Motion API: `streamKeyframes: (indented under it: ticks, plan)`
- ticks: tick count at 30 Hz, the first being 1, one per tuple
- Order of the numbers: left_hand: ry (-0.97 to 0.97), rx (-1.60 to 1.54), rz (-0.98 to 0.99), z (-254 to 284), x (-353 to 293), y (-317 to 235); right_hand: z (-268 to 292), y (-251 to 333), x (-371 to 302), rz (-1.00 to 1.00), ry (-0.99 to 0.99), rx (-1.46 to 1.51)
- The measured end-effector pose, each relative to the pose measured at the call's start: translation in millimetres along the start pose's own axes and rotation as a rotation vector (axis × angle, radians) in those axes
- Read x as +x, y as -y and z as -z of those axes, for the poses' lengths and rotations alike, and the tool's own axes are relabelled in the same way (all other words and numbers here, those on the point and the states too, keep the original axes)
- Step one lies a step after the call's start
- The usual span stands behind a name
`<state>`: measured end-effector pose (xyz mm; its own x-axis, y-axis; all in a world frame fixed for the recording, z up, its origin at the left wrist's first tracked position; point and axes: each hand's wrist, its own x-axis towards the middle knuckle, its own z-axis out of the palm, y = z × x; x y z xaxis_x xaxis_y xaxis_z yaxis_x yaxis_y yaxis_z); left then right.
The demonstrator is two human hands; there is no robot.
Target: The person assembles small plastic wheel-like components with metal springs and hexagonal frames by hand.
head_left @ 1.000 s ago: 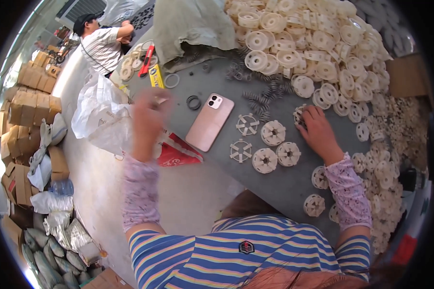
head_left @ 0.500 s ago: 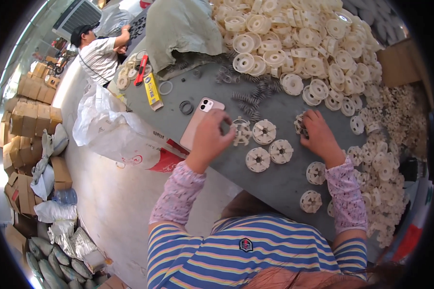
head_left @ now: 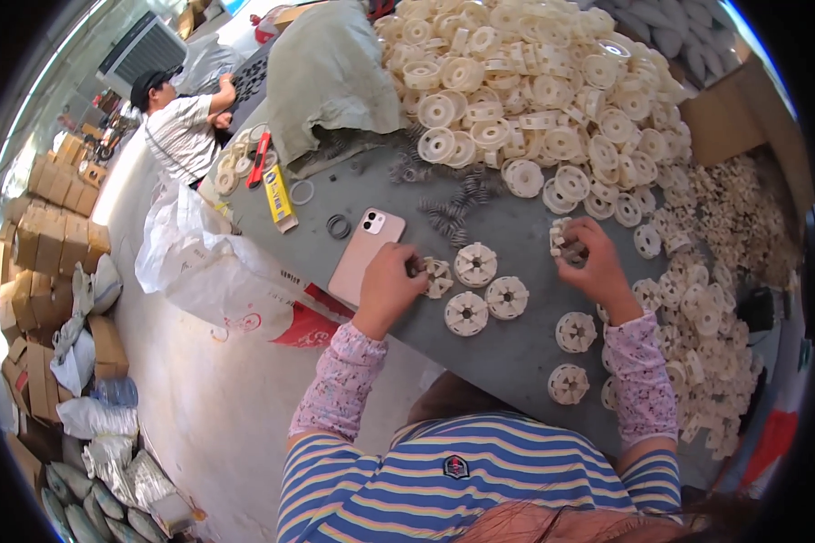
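My left hand [head_left: 388,288] is closed at the edge of a white slotted plastic wheel [head_left: 439,279], its fingertips partly hidden behind the knuckles. Three similar assembled wheels [head_left: 466,314] with dark centres lie just right of it on the grey table. Over the table to the right, my right hand [head_left: 596,264] pinches another white plastic wheel [head_left: 559,239], tilted on edge and partly covered by the fingers. Below that hand sit further finished-looking wheels [head_left: 575,332]. Dark coil springs [head_left: 457,206] lie in a loose heap beyond the three wheels.
A big pile of cream plastic rings [head_left: 543,81] covers the table's far side; small cream parts [head_left: 715,326] spread along the right. A pink phone [head_left: 368,253], black rings [head_left: 338,226], a yellow box [head_left: 279,199] and a red cutter [head_left: 259,158] lie left. Another person [head_left: 177,127] works far left.
My left hand has come nearer to me and closed its fingers at a wheel. My right hand has lifted and tilted its wheel on edge. The whole view has shifted slightly.
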<state>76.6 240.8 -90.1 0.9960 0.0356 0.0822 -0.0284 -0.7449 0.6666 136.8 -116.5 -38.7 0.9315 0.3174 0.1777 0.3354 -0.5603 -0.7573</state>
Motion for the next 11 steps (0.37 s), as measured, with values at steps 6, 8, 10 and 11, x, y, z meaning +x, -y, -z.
streamKeyframes:
  ticks: [6,8,10,11]
  plan:
    - [0.075,0.13,-0.03,-8.5,7.5,0.6,14.2,8.0,-38.8,0.161,-0.044,0.098]
    - [0.095,0.25,-0.015,-1.6,9.8,11.9,1.8,8.7,-52.0,0.193,-0.055,0.155]
    - [0.101,0.215,-0.096,0.6,17.1,35.7,4.1,18.8,-67.2,0.2,-0.053,0.181]
    - [0.109,0.214,-0.166,-3.4,38.4,20.8,15.9,19.7,-74.9,0.194,-0.118,0.154]
